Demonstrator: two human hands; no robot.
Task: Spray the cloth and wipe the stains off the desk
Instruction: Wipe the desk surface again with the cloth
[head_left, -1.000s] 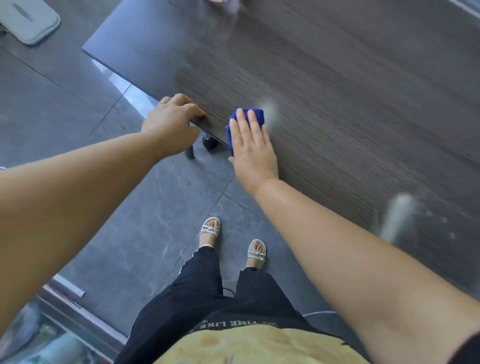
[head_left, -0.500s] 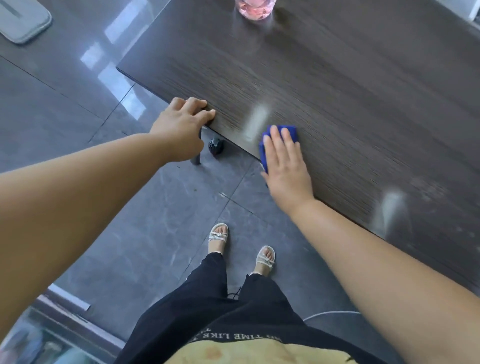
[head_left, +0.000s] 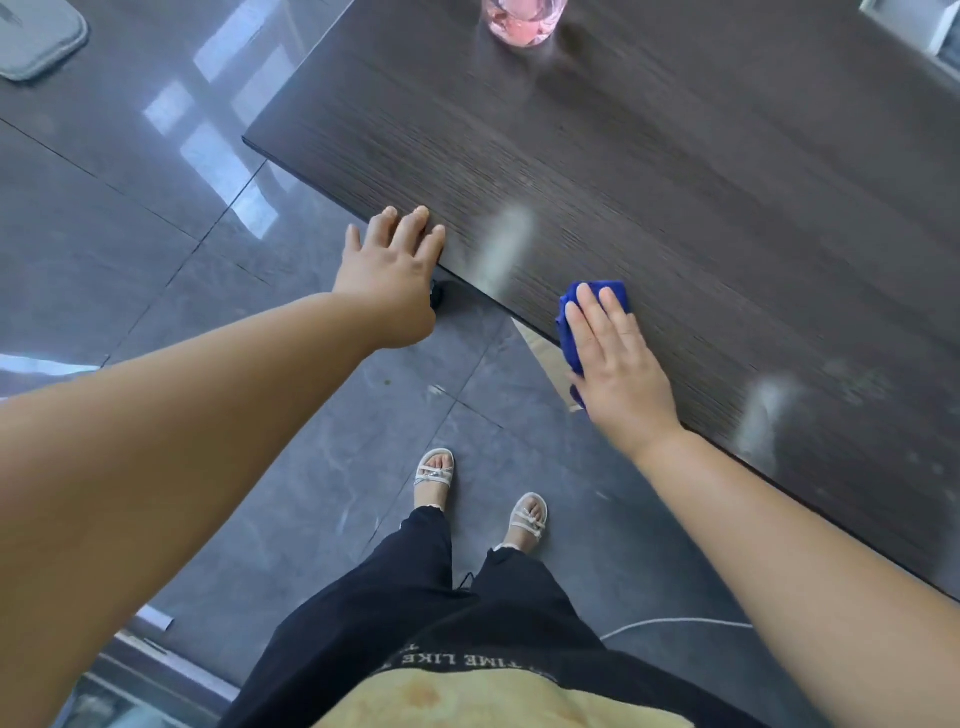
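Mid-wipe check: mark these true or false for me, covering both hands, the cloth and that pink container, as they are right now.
1. The right hand lies flat on the blue cloth. True.
2. The cloth sits in the middle. False: it is at the near edge of the desk.
3. The left hand grips a bottle. False: its fingers rest on the desk edge, holding nothing.
4. A pink container stands at the far side. True.

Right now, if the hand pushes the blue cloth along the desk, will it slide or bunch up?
Probably floppy: the blue cloth drapes over the desk edge beneath the right hand. It likely slides easily, since the surface looks smooth and glossy. Small, so probably light.
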